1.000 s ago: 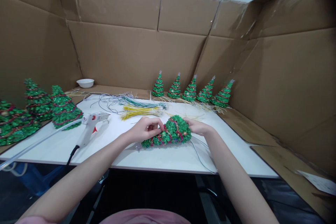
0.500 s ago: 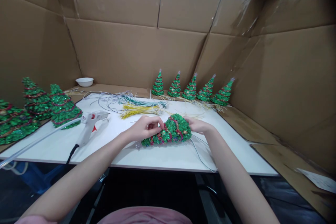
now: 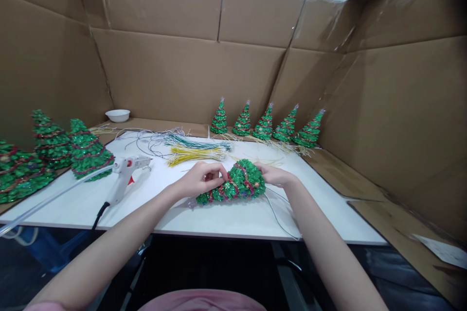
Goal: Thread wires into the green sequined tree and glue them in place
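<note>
A small green tinsel Christmas tree (image 3: pixel 245 182) with red garland and little ornaments lies on its side on the white tabletop. Its tip, bearing a pale star (image 3: pixel 191 202), points left. My right hand (image 3: pixel 273 174) grips the tree at its base, some fingers hidden behind it. My left hand (image 3: pixel 207 178) is closed in a pinch, thumb and forefinger pressed against the upper side of the tree; whatever is between the fingertips is too small to make out. Thin wires (image 3: pixel 274 214) trail from the base toward the table's front edge.
A white hot glue gun (image 3: pixel 124 177) lies to the left, its cord over the front edge. Behind my hands are yellow wire bundles (image 3: pixel 197 154) and green ones (image 3: pixel 197 141). More trees (image 3: pixel 262 124) stand at the back and left (image 3: pixel 89 150). A white bowl (image 3: pixel 117 116) sits by the cardboard wall (image 3: pixel 175 77).
Hardly anything differs. The view has tilted very slightly; both hands and the tree keep their places.
</note>
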{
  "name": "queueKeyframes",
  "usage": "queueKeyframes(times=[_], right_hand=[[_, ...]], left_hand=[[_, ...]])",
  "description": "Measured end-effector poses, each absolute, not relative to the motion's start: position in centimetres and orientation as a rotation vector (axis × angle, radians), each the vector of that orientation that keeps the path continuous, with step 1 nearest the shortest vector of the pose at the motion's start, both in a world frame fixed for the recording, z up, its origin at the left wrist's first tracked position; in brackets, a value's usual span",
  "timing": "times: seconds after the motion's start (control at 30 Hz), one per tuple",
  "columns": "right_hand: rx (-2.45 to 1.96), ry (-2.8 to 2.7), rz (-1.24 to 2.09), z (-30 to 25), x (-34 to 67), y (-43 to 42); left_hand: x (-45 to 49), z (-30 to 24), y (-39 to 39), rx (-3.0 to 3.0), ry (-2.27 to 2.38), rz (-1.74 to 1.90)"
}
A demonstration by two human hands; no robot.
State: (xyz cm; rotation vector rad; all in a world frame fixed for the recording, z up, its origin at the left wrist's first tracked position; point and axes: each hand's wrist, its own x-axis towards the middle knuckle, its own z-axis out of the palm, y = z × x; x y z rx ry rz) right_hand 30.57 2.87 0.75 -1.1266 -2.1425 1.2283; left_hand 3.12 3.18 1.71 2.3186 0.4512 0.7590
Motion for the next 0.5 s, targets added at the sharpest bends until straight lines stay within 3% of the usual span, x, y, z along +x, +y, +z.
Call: queueKeyframes(times=[0.5], right_hand=[[-1.128, -2.151, 1.228, 0.74, 30.47, 2.88]], left_hand=[[3.17, 1.76, 3.19, 2.310, 0.446, 0.757]])
